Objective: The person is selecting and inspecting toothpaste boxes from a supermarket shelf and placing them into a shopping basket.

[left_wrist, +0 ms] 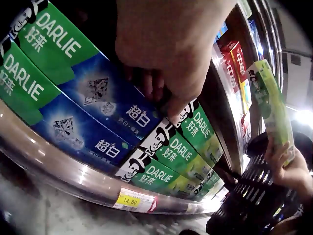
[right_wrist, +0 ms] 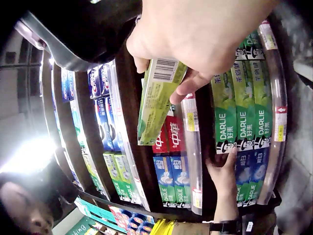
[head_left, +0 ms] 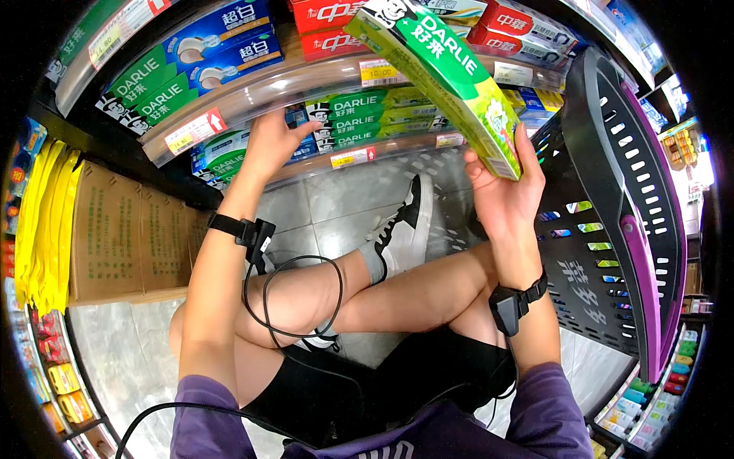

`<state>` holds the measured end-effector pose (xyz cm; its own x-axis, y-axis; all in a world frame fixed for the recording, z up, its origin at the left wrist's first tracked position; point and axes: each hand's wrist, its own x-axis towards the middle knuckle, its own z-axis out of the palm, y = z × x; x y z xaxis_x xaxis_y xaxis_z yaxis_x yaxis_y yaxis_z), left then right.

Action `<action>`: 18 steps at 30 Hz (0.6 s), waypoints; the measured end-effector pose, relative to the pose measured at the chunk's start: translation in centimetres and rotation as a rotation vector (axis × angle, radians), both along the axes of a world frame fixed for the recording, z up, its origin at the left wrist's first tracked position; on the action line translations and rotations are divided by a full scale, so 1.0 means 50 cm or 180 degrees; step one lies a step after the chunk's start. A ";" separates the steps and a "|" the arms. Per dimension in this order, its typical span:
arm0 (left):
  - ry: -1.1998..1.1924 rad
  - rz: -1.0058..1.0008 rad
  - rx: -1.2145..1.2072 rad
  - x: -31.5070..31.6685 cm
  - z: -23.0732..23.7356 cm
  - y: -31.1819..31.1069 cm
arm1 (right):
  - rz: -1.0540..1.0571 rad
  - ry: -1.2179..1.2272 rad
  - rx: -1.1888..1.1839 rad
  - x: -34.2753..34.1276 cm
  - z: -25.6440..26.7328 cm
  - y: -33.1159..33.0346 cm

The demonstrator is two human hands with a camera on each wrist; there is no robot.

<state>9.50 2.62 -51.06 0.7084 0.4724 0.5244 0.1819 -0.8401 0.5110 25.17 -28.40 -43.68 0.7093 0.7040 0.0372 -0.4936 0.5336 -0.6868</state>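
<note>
My right hand (head_left: 511, 200) grips a green Darlie toothpaste box (head_left: 447, 65) by its lower end, thumb on one side and fingers on the other. The box tilts up in front of the shelves, its barcode end showing in the right wrist view. My left hand (head_left: 274, 145) reaches in over the lower shelf. Its thumb tip is right at the end of the stacked green Darlie boxes (left_wrist: 171, 152), and its loosely bent fingers hang over the blue-and-green Darlie boxes (left_wrist: 93, 98) beside them. In the head view the shelf above hides part of those fingers.
A black shopping basket (head_left: 612, 176) with a purple handle stands at my right. Upper shelves hold blue-and-green Darlie boxes (head_left: 191, 65) and red toothpaste boxes (head_left: 329, 19) behind a clear shelf edge. At the left are a cardboard carton (head_left: 130, 237) and yellow bags (head_left: 46, 222).
</note>
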 end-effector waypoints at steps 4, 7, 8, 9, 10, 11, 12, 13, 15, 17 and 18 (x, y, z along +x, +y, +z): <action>0.0070 -0.0077 -0.0276 -0.005 0.006 -0.005 | -0.0071 0.0044 -0.0043 -0.002 -0.001 0.000; -0.0003 -0.0066 -0.0202 -0.002 0.007 -0.007 | -0.0046 0.0030 -0.0030 0.000 -0.001 -0.001; 0.0004 -0.0047 -0.0166 -0.003 0.008 -0.008 | -0.0035 0.0014 -0.0038 0.000 -0.001 -0.002; 0.0010 -0.0028 -0.0131 -0.003 0.012 -0.012 | -0.0039 0.0013 -0.0033 0.000 0.000 -0.002; 0.0009 -0.0032 -0.0130 -0.004 0.015 -0.016 | -0.0052 0.0007 -0.0054 -0.001 0.001 -0.002; 0.0046 -0.0017 -0.0247 -0.004 0.020 -0.019 | -0.0066 0.0002 -0.0075 -0.001 0.002 -0.002; 0.0084 -0.0001 -0.0364 -0.004 0.024 -0.022 | -0.0070 0.0001 -0.0074 -0.001 0.002 -0.002; 0.0084 -0.0006 -0.0364 -0.002 0.026 -0.022 | -0.0080 -0.0005 -0.0083 -0.001 0.002 -0.002; 0.0090 0.0013 -0.0362 0.000 0.027 -0.022 | -0.0089 -0.0011 -0.0093 -0.001 0.002 -0.002; 0.0126 -0.0011 -0.0149 0.003 0.018 -0.015 | -0.0091 -0.0025 -0.0117 -0.002 0.002 -0.001; 0.0159 -0.0034 0.0067 0.004 0.013 -0.013 | -0.0088 -0.0024 -0.0119 -0.002 0.001 -0.001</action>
<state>9.68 1.98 -50.42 0.7390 0.4538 0.4979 0.1977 -0.8526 0.4836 25.06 -28.45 -43.61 0.7282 0.6851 0.0167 -0.4738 0.5209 -0.7101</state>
